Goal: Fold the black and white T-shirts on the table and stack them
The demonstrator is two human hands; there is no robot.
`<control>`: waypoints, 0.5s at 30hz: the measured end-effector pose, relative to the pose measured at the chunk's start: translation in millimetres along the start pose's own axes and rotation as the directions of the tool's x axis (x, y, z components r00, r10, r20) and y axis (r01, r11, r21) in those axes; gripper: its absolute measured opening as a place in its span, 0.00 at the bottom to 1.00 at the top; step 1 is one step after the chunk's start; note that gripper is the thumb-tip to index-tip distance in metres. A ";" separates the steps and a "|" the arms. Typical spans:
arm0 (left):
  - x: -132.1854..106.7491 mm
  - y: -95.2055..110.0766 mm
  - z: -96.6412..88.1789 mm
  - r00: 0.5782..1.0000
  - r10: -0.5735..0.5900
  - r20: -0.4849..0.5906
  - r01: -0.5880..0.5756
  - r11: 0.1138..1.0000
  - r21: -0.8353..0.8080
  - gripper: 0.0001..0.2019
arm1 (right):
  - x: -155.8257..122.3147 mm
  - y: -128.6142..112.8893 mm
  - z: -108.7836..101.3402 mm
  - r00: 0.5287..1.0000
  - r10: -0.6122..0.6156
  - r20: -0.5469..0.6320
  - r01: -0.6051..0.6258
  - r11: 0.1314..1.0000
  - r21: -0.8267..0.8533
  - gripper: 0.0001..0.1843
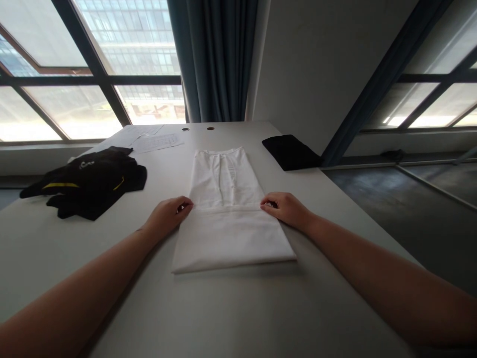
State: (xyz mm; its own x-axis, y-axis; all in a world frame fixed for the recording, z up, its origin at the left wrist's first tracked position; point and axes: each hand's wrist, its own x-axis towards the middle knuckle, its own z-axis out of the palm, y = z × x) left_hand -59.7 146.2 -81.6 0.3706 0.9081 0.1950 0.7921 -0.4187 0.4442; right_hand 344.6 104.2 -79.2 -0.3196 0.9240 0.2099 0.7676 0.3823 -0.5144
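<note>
A white garment [227, 223] lies flat and folded on the pale grey table [238, 308], its long side running away from me. A crease crosses it near the middle, with a doubled layer on the near half. My left hand [167, 218] is curled at the garment's left edge by the crease, with fingertips on the cloth. My right hand [285, 210] mirrors it at the right edge. Both seem to pinch the fabric, though the thumbs are hidden.
A crumpled black garment with yellow trim [87, 184] lies to the left. Printed papers [156, 141] sit at the far left of the table, and a flat black item [290, 151] sits near the far right edge. The table's right edge drops to a dark floor.
</note>
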 end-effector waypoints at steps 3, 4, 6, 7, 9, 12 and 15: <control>-0.9 -7.1 -3.4 0.999 -0.043 -0.013 0.041 0.996 -0.083 0.20 | 2.0 2.8 -0.9 0.999 -0.031 0.010 0.031 0.999 -0.028 0.13; -3.0 -10.1 -5.4 0.998 -0.064 -0.013 0.062 0.991 -0.117 0.20 | 2.4 3.6 -1.1 0.999 -0.030 0.011 0.031 0.999 -0.030 0.13; -8.6 -16.6 -9.9 0.995 -0.104 0.011 0.104 0.978 -0.183 0.19 | 2.6 5.1 -1.4 0.999 -0.039 0.012 0.040 0.998 -0.039 0.12; -11.2 -19.8 -11.9 0.993 -0.115 0.036 0.120 0.970 -0.212 0.19 | 2.4 5.6 -1.4 0.999 -0.048 0.010 0.048 0.998 -0.047 0.11; -14.6 -25.2 -14.5 0.990 -0.113 0.080 0.131 0.951 -0.279 0.20 | 2.1 6.4 -1.0 0.998 -0.070 0.000 0.070 0.995 -0.076 0.10; -14.1 -28.7 -14.2 0.989 -0.092 0.113 0.126 0.931 -0.343 0.23 | 1.9 7.8 1.1 0.995 -0.093 -0.021 0.088 0.984 -0.156 0.09; -11.0 -25.8 -11.7 0.988 -0.096 0.119 0.126 0.951 -0.282 0.23 | 3.3 11.6 3.9 0.998 -0.061 -0.024 0.055 0.977 -0.205 0.08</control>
State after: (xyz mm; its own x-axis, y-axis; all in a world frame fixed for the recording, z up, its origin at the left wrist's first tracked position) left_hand -90.0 147.1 -85.0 0.3476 0.9365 0.0461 0.6635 -0.2805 0.6936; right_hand 350.3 111.7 -87.7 -0.3524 0.8988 0.2606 0.8466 0.4249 -0.3206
